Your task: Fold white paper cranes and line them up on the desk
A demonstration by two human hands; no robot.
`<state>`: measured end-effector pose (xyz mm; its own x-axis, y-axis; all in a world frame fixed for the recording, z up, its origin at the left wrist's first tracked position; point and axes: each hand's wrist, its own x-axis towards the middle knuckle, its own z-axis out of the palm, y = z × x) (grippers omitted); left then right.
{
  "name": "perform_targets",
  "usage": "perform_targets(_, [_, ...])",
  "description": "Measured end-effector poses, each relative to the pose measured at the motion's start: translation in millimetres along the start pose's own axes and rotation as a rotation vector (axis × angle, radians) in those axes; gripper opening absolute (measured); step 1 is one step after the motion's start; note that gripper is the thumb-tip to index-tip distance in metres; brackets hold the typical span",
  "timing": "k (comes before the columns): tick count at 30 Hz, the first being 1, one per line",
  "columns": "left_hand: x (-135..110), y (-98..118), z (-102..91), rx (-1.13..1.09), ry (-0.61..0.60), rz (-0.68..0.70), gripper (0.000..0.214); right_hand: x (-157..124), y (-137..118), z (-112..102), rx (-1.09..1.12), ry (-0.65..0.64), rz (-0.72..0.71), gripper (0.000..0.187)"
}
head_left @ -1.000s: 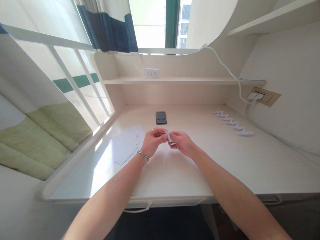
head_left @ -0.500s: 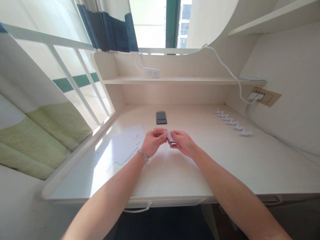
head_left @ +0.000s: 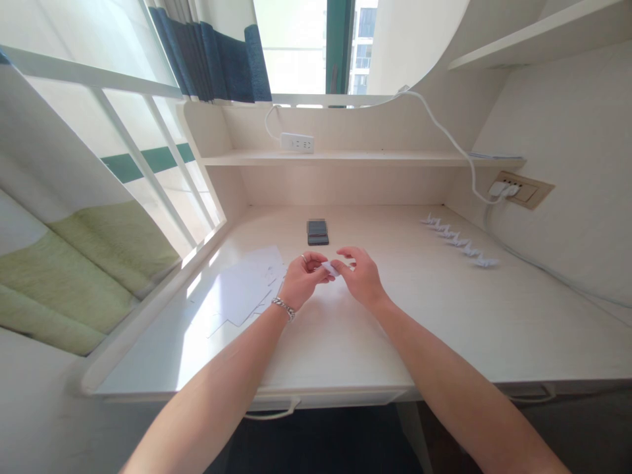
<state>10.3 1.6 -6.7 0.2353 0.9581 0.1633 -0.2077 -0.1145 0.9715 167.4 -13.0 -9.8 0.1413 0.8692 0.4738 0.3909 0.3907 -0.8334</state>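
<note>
My left hand (head_left: 302, 278) pinches a small folded piece of white paper (head_left: 330, 268) above the middle of the pale desk (head_left: 444, 316). It wears a ring and a metal bracelet on the wrist. My right hand (head_left: 359, 273) is right beside the paper with its fingers spread and lifted; its fingertips are at the paper's right end. Loose white paper sheets (head_left: 241, 289) lie on the desk just left of my left hand.
A dark phone (head_left: 317, 232) lies at the back centre of the desk. Several small folded white paper figures (head_left: 459, 242) stand in a row at the right. A power strip (head_left: 297, 142) sits on the shelf, and a wall socket (head_left: 518, 189) with cable is at right.
My right hand has opened its fingers and let go of its pinch on the folded paper. My left hand still holds the paper in about the same place.
</note>
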Motion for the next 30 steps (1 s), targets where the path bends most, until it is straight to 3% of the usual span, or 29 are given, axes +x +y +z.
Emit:
perform_targets(3, [2, -1, -0.8, -0.011, 0.042, 0.023, 0.036, 0, -3, -2, -0.170, 0.048, -0.082, 0.019])
perform_targets(6, [3, 0, -1.9, -0.033, 0.072, 0.035, 0.041, -2, -5, -1, -0.058, -0.162, -0.052, 0.026])
perform_targets(9, [3, 0, -2.4, -0.039, 0.078, 0.047, 0.043, -3, -5, 3, 0.161, -0.334, 0.084, 0.032])
perform_targets(15, [2, -1, 0.0, 0.008, 0.023, 0.009, 0.041, 0, -3, 5, 0.329, -0.203, 0.308, 0.034])
perform_targets(24, [3, -5, -3.4, 0.207, 0.049, -0.016, 0.035, 3, 9, 8, 0.317, -0.105, 0.292, 0.027])
perform_targets(30, [4, 0, -7.0, 0.261, 0.112, 0.027, 0.027, 5, 8, 3, 0.287, -0.175, 0.327, 0.024])
